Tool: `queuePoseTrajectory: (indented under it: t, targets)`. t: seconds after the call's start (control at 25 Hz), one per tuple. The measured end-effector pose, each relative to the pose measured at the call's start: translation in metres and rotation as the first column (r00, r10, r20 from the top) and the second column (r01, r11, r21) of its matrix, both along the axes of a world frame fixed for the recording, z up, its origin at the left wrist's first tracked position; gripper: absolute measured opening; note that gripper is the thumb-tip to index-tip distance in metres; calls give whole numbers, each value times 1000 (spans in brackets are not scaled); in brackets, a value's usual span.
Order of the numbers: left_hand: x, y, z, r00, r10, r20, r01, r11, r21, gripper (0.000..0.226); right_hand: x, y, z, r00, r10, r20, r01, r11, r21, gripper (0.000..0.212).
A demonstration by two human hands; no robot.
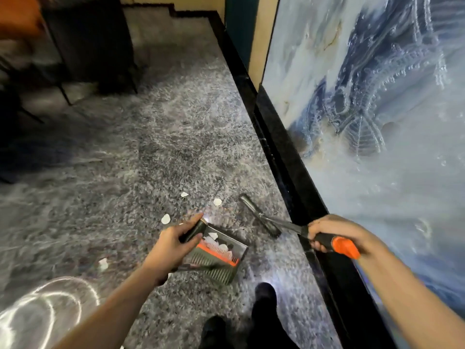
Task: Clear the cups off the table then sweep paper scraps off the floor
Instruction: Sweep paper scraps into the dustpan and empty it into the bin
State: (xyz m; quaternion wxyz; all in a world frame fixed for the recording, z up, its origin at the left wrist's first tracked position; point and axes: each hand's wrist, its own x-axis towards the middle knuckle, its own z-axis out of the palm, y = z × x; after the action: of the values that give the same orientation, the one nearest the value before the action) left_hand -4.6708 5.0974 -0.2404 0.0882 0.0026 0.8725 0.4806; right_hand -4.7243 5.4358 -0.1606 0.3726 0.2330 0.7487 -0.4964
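Observation:
My left hand (173,244) grips the black handle of a dark dustpan (221,258) with an orange comb strip, held low over the speckled granite floor (151,152). A few white paper scraps (221,246) lie inside it. My right hand (334,234) grips the black-and-orange handle of a brush (260,217), whose dark head rests on the floor beyond the pan. Loose white scraps lie on the floor: one (217,202) near the brush head, one (184,194) further out, one (165,219) left of the pan, another (103,263) nearer me.
A blue-white marbled wall panel (377,122) with a black skirting (284,152) runs along the right. Dark furniture legs (65,94) and a dark cabinet (93,39) stand at the back left. My dark shoes (264,295) are beside the skirting. Steps rise at the far end.

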Motion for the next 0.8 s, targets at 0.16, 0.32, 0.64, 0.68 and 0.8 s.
queuePoseTrajectory:
  t: [0.16, 0.32, 0.64, 0.68, 0.8]
  targets:
    - [8, 0, -7, 985, 175, 8, -174, 984, -26, 50, -95, -22, -13, 989, 138, -49, -136, 990, 42, 24]
    - [10, 26, -9, 912, 407, 47, -406, 914, -16, 55, -185, -54, -37, 963, 262, -60, -260, 964, 52, 23]
    - [30, 87, -4, 652, 757, 47, -756, 653, -41, 55, -224, -97, -117, 840, 533, 103, -542, 829, 134, 24]
    - [37, 91, -6, 630, 775, 45, -773, 631, -59, 55, -217, -96, -127, 818, 557, 146, -575, 802, 164, 23]
    - [59, 100, -9, 585, 809, 62, -804, 588, -93, 56, -189, -93, -151, 724, 672, 154, -686, 676, 269, 15]
